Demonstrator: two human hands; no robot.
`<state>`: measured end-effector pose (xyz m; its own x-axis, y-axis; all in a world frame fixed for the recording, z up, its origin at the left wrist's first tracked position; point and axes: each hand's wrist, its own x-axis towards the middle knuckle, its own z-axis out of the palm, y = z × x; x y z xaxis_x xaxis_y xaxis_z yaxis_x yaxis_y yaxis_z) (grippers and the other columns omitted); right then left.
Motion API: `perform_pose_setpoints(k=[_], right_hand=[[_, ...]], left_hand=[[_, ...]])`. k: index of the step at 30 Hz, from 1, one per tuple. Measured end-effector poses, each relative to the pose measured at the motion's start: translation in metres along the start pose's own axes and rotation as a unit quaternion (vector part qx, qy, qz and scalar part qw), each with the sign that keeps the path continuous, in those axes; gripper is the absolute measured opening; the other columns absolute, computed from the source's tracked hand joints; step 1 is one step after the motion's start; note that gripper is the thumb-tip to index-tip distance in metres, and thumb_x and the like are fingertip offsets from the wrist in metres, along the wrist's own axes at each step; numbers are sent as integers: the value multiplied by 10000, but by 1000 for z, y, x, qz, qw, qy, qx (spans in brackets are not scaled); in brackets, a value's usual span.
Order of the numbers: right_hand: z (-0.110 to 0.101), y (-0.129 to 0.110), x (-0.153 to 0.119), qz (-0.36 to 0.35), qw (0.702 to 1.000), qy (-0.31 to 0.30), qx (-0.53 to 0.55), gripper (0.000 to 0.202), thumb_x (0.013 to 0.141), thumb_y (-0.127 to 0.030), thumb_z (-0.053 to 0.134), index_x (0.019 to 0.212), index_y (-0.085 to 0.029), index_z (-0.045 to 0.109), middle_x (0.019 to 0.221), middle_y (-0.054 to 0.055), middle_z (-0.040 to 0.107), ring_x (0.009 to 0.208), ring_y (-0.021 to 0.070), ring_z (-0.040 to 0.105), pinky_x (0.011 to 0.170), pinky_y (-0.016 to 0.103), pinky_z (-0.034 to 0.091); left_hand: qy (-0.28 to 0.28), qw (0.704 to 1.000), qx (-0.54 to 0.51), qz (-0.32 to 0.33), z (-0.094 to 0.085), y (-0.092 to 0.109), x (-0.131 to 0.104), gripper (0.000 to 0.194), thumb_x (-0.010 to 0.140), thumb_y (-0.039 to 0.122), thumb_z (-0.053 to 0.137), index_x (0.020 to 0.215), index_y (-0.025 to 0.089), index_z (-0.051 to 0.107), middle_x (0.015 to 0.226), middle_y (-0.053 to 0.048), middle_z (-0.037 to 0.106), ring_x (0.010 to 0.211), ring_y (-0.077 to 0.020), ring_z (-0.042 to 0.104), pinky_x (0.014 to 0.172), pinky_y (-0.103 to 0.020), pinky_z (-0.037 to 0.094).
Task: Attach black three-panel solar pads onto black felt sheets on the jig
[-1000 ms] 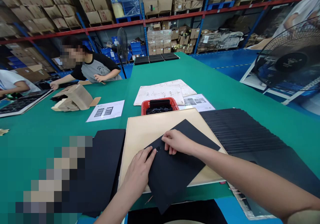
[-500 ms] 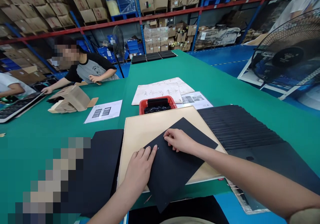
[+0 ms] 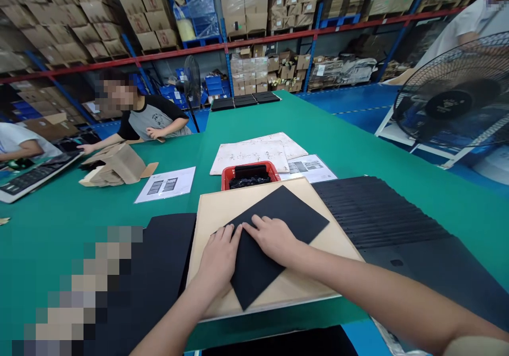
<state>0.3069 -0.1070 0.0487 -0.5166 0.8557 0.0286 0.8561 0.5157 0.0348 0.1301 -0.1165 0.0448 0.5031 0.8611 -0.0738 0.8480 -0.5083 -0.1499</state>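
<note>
Hands (image 3: 246, 247) press flat, matte black sheet (image 3: 278, 228) on tan board (image 3: 302, 287).

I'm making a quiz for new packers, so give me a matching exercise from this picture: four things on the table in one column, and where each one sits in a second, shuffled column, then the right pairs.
Things:
1. black sheet
2. red basket
3. stack of black sheets
4. printed paper

Places:
A. on the green table, left of the red basket
B. spread out to the right of the tan board
C. flat on the tan board, under both hands
D. just beyond the far edge of the tan board

Pairs: 1-C, 2-D, 3-B, 4-A
</note>
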Motion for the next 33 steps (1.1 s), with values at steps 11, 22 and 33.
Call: perform_pose_setpoints(k=[11,22,33], right_hand=[[41,-50,-92,-134,979,135,74,744,933,-612,329,1456,-87,261,1502,93,273,1402,238,148,1158,475,101],[26,108,-131,294,947,-3,129,607,956,-506,273,1446,-152,330,1501,86,250,1401,267,137,1121,566,-10],[30,111,-173,461,613,189,613,459,821,-359,656,1215,-167,520,960,76,654,904,211,623,743,306,529]], left_hand=[[-152,975,-162,9,-8,-16,-1,1253,604,684,651,1466,-2,55,1518,-216,-87,1407,-326,-64,1151,-463,141],[-141,977,-159,19,-3,-21,1,1238,590,637,668,1477,35,48,1518,-202,-95,1401,-322,-62,1146,-473,164],[-95,972,-167,137,8,15,22,1170,625,601,690,1473,60,91,1518,-187,-26,1402,-345,5,1119,-513,219]])
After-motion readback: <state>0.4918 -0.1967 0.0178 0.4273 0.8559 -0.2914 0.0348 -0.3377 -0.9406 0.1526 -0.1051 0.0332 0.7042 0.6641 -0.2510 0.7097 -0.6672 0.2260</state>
